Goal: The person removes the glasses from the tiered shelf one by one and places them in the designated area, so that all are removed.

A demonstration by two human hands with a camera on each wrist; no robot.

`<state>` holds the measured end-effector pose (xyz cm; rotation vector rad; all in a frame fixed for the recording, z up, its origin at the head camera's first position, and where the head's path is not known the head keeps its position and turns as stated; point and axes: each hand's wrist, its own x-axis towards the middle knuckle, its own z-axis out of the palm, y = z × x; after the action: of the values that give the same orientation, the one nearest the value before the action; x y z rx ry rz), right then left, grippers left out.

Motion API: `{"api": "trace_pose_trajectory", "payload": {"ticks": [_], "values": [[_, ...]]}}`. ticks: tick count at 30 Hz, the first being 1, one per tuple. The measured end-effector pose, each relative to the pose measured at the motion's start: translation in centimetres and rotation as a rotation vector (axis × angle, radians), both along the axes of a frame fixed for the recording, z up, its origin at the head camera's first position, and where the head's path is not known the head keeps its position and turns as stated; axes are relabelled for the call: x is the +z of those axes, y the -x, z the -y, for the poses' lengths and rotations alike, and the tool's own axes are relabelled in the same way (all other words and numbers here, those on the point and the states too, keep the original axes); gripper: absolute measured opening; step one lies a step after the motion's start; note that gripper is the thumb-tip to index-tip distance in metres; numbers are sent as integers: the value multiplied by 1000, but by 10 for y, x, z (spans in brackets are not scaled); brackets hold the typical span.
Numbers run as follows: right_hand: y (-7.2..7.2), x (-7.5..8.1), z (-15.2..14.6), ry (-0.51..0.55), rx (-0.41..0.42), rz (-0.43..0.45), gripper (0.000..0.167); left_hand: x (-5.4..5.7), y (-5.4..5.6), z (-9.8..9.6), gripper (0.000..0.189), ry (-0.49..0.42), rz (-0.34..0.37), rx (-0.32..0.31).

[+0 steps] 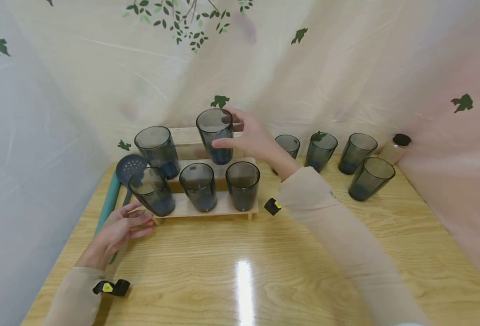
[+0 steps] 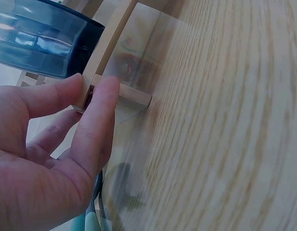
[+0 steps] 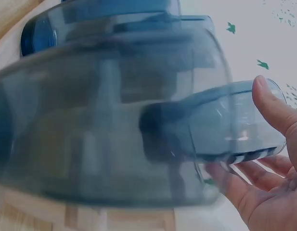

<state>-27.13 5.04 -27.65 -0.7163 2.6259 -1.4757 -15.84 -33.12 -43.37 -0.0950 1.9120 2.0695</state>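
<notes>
At the left of the frame, a teal-handled tool lies on the wooden worktop, and just beside it I see a dark slotted skimmer, its round head toward the back. Below them, a beige sleeve with a black wrist strap leads up to the left hand. That hand is narrowed on the near left corner of the stepped wooden rack, thumb and fingers pinching its edge.

The rack stands left of centre. A smoky rear glass is upright at the left of a raised step. Along the front step, left to right, stand a left front glass, a middle front glass and a right front glass.

Above these, at upper centre, the right hand is curled round the held glass, thumb across its near side and fingers behind. The glass is upright over the raised step; I can't tell whether its base touches the wood.

Farther right, four more glasses stand on the worktop, the leftmost partly hidden by the right forearm, and a black-capped bottle sits behind them near the curtain.
</notes>
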Motion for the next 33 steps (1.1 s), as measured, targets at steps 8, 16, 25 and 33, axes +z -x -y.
{"api": "trace_pose_trajectory", "payload": {"ticks": [8, 16, 25, 33], "values": [[-13, 6, -38, 58, -40, -6, 95, 2, 0, 1, 34, 4, -4, -3], [-34, 7, -80, 104, -116, 15, 91, 0, 3, 0, 47, 38, -2, -7], [-48, -1, -126, 74, -202, 8, 89, -3, 2, 1, 48, 32, -2, 5], [-50, -32, -172, -23, -357, -15, 91, -3, 2, 2, 54, 2, -2, -13]]}}
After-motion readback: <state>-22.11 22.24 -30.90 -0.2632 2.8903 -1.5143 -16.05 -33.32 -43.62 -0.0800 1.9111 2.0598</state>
